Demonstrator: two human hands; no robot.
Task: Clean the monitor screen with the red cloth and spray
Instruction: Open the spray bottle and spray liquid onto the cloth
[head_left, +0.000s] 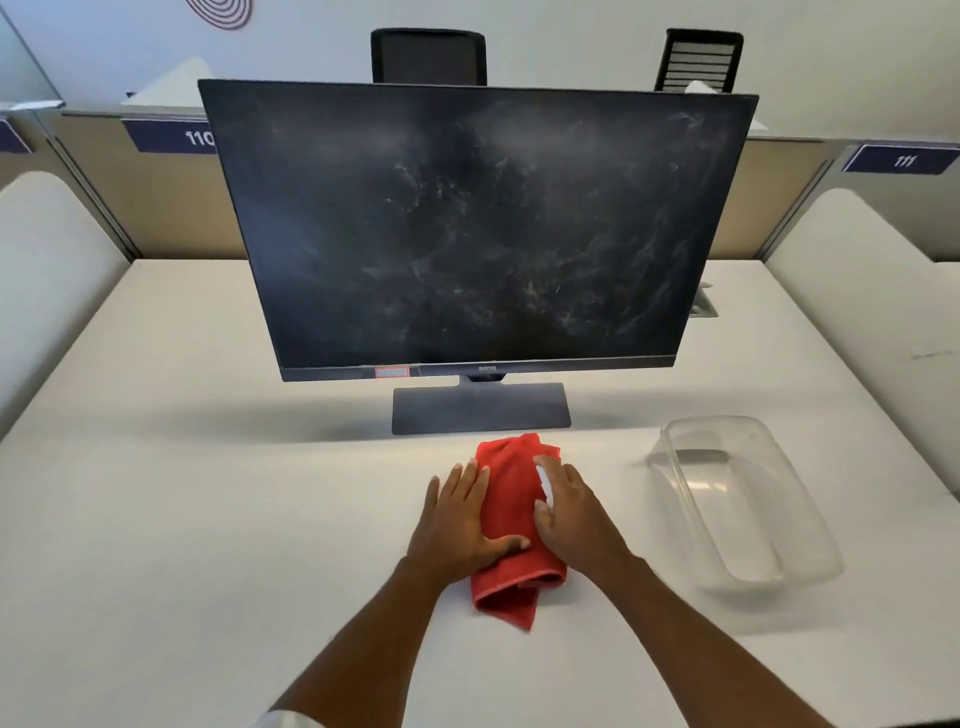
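Note:
The dark monitor (467, 218) stands on the white desk, its screen covered in dusty smears and streaks. Its flat base (480, 410) sits just behind a folded red cloth (511, 499). My left hand (462, 519) lies flat on the cloth's left side, fingers straight and thumb pressing on the fabric. My right hand (571, 509) rests over the cloth's right side and grips a small white spray bottle (543, 480). Only a thin strip of the bottle shows past the fingers.
A clear plastic tub (748, 499) stands on the desk to the right of the cloth. Low white partitions flank the desk at left (47, 270) and right (857, 270). Two black chairs (428, 54) stand behind the monitor.

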